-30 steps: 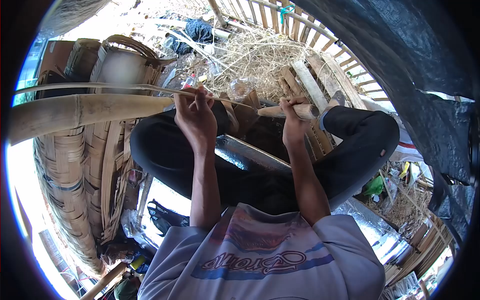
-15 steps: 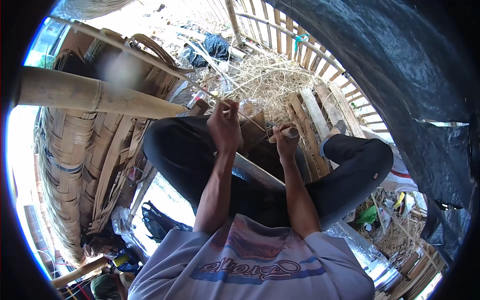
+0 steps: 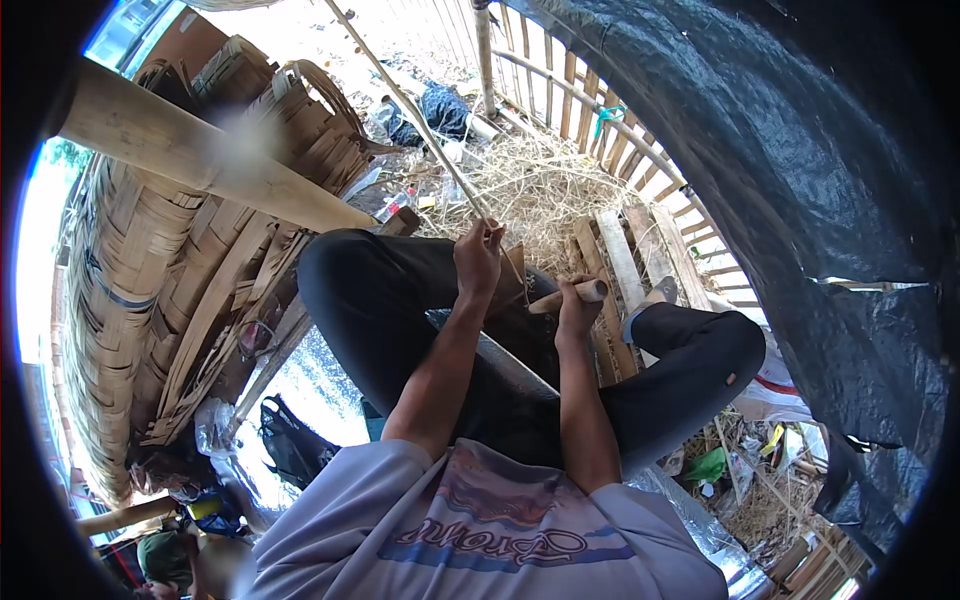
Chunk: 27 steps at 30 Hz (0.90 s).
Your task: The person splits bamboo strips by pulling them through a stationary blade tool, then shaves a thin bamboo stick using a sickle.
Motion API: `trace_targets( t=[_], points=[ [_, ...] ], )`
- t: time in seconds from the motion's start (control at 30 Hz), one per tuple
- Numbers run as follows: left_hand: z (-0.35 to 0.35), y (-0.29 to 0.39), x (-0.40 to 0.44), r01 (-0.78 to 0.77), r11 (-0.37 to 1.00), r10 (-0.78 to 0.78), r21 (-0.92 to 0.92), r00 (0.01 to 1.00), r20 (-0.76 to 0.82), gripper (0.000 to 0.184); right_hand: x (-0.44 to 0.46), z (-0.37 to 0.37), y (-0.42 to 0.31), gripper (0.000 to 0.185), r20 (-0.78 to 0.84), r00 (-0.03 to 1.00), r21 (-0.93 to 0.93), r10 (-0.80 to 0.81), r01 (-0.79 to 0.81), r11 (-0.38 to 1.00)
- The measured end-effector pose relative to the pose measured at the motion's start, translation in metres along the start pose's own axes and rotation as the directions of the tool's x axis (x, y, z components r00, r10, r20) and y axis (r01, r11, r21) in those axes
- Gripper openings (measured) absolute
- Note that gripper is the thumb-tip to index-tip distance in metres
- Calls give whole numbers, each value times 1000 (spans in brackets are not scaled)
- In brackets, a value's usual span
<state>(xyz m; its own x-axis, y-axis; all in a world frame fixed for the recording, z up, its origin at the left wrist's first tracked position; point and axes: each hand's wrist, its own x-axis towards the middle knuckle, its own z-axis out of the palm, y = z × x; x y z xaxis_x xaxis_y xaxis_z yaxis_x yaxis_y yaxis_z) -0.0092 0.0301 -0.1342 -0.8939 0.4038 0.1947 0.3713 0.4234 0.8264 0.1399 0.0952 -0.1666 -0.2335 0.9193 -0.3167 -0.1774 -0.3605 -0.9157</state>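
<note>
My left hand (image 3: 478,262) is closed around a long, thin bamboo strip (image 3: 415,115). The strip rises from my fingers toward the top of the view, and its lower end slants down toward my right hand (image 3: 576,308). That hand grips a thick, round wooden handle (image 3: 592,291), held crosswise above my lap. Whatever blade or tool end the handle carries I cannot make out. Between the hands, a brown flat piece (image 3: 508,283) shows behind the strip, near my knees.
A thick bamboo pole (image 3: 215,165) crosses at the left, beside rolled woven bamboo mats (image 3: 135,260). Straw (image 3: 545,180) and wooden slats (image 3: 625,255) lie ahead. A slatted bamboo fence (image 3: 570,75) and dark plastic sheeting (image 3: 800,150) border the right. A person (image 3: 170,565) shows at lower left.
The bamboo strip has swung from slanting far left to a steeper angle. My left hand has moved slightly right and down, and the right hand's wooden handle is a little lower. The view has shifted.
</note>
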Motion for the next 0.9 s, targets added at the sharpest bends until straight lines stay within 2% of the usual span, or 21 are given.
trace_targets(
  t=[0.1, 0.17, 0.3, 0.37, 0.43, 0.47, 0.53, 0.57, 0.63, 0.67, 0.7, 0.77, 0.8, 0.87, 0.9],
  points=[
    [5, -10, -1, -17, 1000, 17, 9, 999, -29, 16, -2, -1, -2, 21, -1, 1000, -13, -18, 18, 1000],
    [7, -16, -2, 2, 996, -2, 90, 1000, 4, 19, 0, -3, 2, 19, 7, 995, 66, -100, 99, 993],
    [15, -26, -7, 4, 998, -6, 65, 1000, 28, 17, 3, -9, -2, 19, 61, 971, 29, -233, 232, 972],
    [14, -21, -10, -1, 998, -3, 67, 998, 55, 16, 2, -8, -12, 18, 272, 907, -58, -322, 349, 935],
    [15, -16, -11, 11, 997, -18, 81, 996, 82, 15, -7, 1, -21, 20, 295, 893, -82, -340, 378, 922],
    [15, -14, -11, 24, 995, -35, 101, 994, 106, 14, -10, 4, -25, 22, 390, 884, -211, -260, 361, 908],
    [18, -11, -15, 21, 997, -30, 77, 992, 121, 14, -13, 13, -19, 31, 461, 881, -430, -108, 328, 841],
    [19, -10, -18, 21, 998, -28, 54, 991, 131, 15, -9, 13, -2, 31, 458, 883, -427, -107, 324, 844],
    [21, -12, -22, -28, 999, 24, 25, 989, 147, 16, 1, 15, 29, 41, 516, 854, -575, -68, 404, 711],
    [23, -13, -23, -74, 997, 74, -9, 985, 158, 17, 3, 12, 34, 42, 472, 881, -638, 22, 325, 698],
    [21, -8, -23, -79, 997, 79, -5, 984, 159, 17, 5, 12, 39, 42, 472, 881, -633, 19, 324, 703],
    [13, 10, -25, 70, 994, -49, -82, 971, 235, 17, 9, 10, 51, 29, 427, 899, -583, 100, 189, 790],
    [11, 13, -26, 71, 994, -49, -81, 970, 237, 17, 7, 12, 46, 29, 425, 900, -583, 101, 187, 790],
    [8, 19, -27, 102, 988, -74, -112, 971, 229, 17, 0, 18, 28, 18, 357, 934, -505, -36, 225, 834],
    [2, 28, -25, 100, 989, -72, -111, 971, 229, 17, 3, 19, 30, 18, 357, 934, -503, -37, 225, 834]
  ],
)
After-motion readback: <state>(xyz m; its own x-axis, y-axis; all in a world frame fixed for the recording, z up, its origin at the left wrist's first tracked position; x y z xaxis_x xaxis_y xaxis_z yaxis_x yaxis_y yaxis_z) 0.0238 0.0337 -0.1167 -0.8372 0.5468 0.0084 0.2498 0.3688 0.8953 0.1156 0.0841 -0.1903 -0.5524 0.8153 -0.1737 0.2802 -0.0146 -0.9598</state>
